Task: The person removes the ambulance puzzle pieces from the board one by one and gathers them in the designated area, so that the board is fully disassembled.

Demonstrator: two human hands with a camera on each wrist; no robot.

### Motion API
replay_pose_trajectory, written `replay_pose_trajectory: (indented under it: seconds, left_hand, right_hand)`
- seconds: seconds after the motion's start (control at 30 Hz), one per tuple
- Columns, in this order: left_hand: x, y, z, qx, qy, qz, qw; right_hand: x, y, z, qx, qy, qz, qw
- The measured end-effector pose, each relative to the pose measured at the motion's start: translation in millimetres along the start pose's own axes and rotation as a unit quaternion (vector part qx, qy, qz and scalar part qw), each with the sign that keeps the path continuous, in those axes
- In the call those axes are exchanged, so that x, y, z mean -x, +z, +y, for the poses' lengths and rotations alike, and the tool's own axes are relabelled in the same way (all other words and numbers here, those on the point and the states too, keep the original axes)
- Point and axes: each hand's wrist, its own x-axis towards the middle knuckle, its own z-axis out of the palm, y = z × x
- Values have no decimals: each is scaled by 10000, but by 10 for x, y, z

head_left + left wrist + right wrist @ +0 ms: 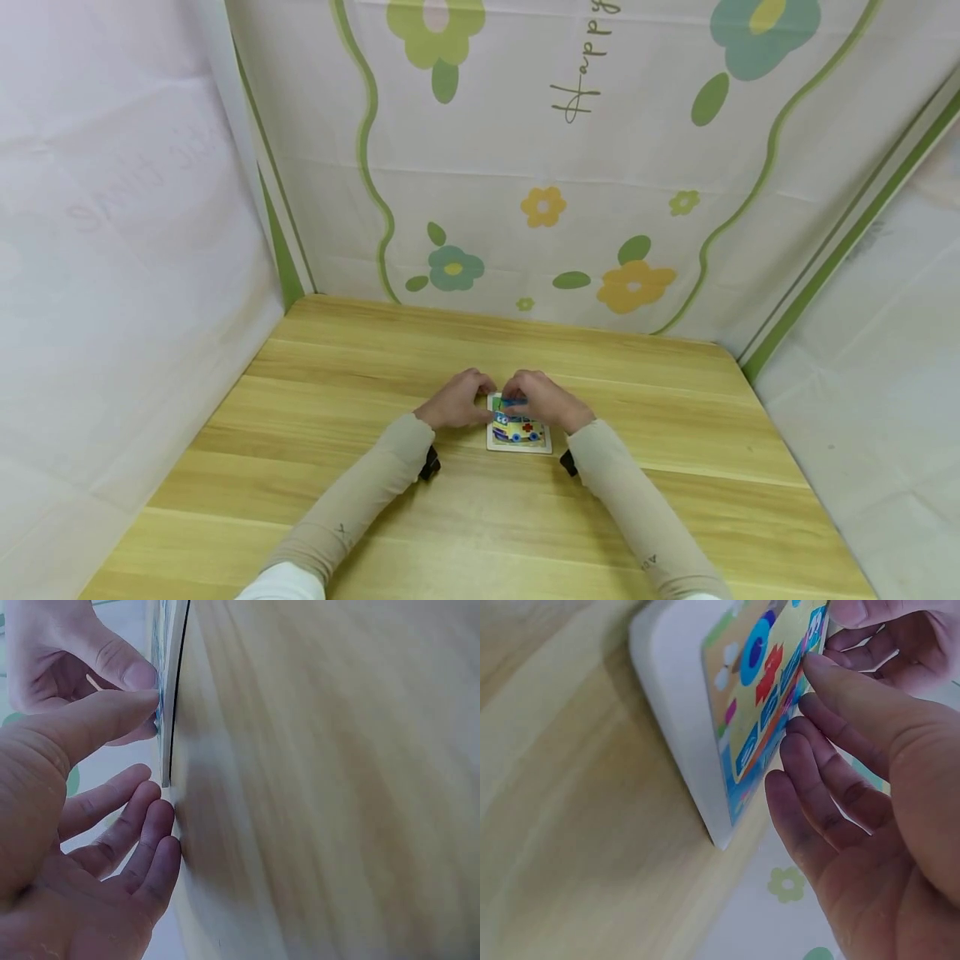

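A small square picture puzzle point(517, 437) with a white border lies flat on the wooden table, showing a yellow ambulance with a red cross. At its left edge is my left hand point(456, 402), its thumb reaching onto the picture and its other fingers loosely bent near the far corner. My right hand point(546, 400) arches over the upper right part, covering some of the picture. In the right wrist view the right thumb touches the picture face point(769, 686), while the fingers rest along its far edge. No loose piece shows between the fingers of either hand.
The wooden table point(360, 358) extends around the puzzle. A white flowered cloth point(480, 150) hangs behind it, with pale cloth walls at left point(135, 250) and right point(870, 350). Dark wrist cameras sit under both sleeves.
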Motion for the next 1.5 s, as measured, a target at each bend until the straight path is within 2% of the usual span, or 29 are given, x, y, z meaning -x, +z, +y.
replay_pose_trajectory:
  seconds: [0.33, 0.5, 0.8, 0.93, 1.07, 1.5]
  left_hand:
    - [-22, -2, 36, 38, -148, -87, 9998]
    - [-41, 12, 26, 9, -171, -103, 9998]
    - [-49, 42, 40, -69, -208, -107, 9997]
    - [-58, 46, 34, -104, -156, -77, 9998]
    - [-55, 36, 45, -38, -247, -72, 9997]
    - [-56, 34, 68, 10, -236, -81, 9997]
  right_hand:
    - [-49, -24, -14, -66, 124, -73, 9999]
    - [-90, -59, -30, -109, 126, -240, 9996]
    - [-120, -104, 33, -751, 525, -463, 9947]
    - [-125, -90, 69, -947, 605, -497, 9924]
    - [-130, -79, 90, -1116, 652, -507, 9903]
    - [-133, -95, 52, -1094, 765, -641, 9890]
